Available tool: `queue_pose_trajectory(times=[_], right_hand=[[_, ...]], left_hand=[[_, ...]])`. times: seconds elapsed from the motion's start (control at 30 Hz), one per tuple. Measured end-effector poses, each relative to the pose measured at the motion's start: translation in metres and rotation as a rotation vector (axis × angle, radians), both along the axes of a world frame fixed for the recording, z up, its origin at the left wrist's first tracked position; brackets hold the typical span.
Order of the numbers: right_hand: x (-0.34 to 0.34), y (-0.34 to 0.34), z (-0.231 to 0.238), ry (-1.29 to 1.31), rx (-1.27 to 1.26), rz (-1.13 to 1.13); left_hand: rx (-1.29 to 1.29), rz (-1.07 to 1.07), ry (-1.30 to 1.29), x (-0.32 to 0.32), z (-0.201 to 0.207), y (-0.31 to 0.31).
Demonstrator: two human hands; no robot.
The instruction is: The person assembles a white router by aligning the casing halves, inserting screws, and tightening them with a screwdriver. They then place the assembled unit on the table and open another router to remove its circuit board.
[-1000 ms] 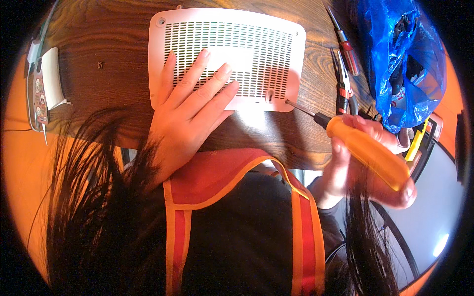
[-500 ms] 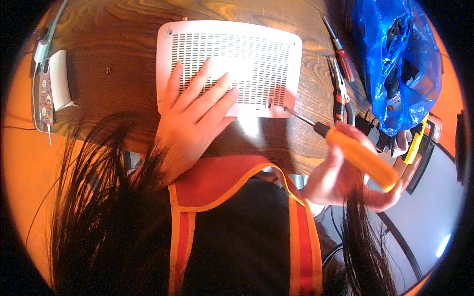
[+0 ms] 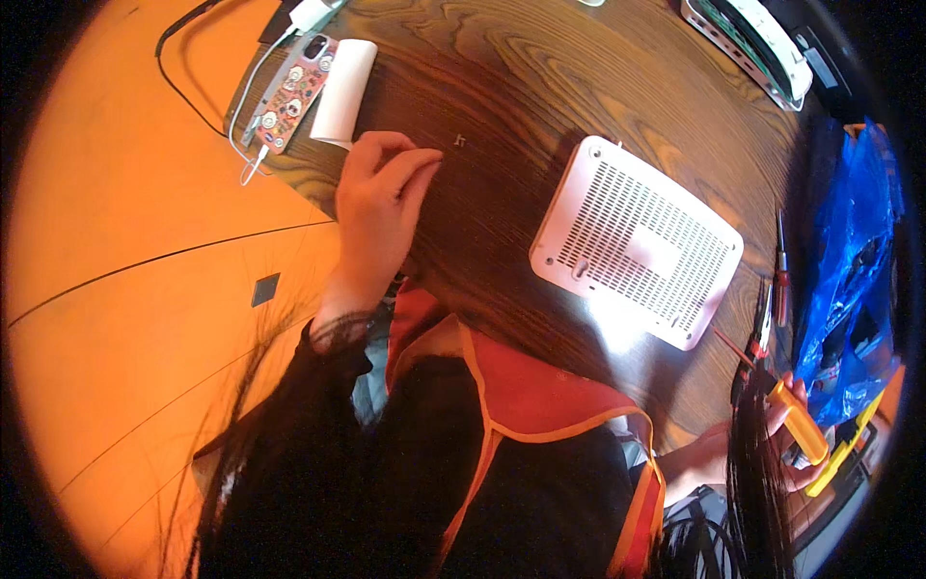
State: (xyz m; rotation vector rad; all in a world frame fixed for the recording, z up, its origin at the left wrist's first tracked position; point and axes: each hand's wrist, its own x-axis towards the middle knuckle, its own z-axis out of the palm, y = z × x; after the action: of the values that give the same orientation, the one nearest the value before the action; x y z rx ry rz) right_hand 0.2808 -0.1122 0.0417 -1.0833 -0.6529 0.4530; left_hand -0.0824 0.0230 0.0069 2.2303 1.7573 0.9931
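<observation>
Counted: one white casing (image 3: 617, 217), lying on the surface (image 3: 502, 58) between the hands; two screwdrivers, the orange-handled screwdriver (image 3: 801, 427) and the red-handled screwdriver (image 3: 782, 291); one pair of pliers (image 3: 765, 325); one bag (image 3: 849, 280).

The left hand (image 3: 376, 198) was raised near the small pieces (image 3: 460, 141), fingers bent and tips close together; whether it pinched anything could not be told. The right hand (image 3: 783, 454), partly behind hair, gripped the orange-handled screwdriver, its tip apart from the casing's corner.

The casing was rounded at the corners and slotted; the surface, wood-grained; the bag, crumpled blue plastic.
</observation>
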Motion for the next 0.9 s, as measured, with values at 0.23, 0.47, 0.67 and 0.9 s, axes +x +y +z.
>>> queue_pose_trajectory(times=[0.23,0.47,0.67,0.9], right_hand=[[0.011,-0.015,-0.011,0.089,-0.006,0.089],[0.009,-0.014,-0.011,0.091,-0.005,0.126],[0.005,-0.015,-0.01,0.057,-0.007,0.147],[-0.046,0.0,0.014,-0.121,0.054,0.167]], left_hand=[[0.024,-0.096,0.04,0.006,-0.011,0.024],[0.025,-0.028,0.049,-0.003,-0.015,0.02],[-0.032,-0.03,-0.007,-0.004,-0.009,0.019],[-0.661,-0.334,-0.999,0.044,0.028,-0.03]])
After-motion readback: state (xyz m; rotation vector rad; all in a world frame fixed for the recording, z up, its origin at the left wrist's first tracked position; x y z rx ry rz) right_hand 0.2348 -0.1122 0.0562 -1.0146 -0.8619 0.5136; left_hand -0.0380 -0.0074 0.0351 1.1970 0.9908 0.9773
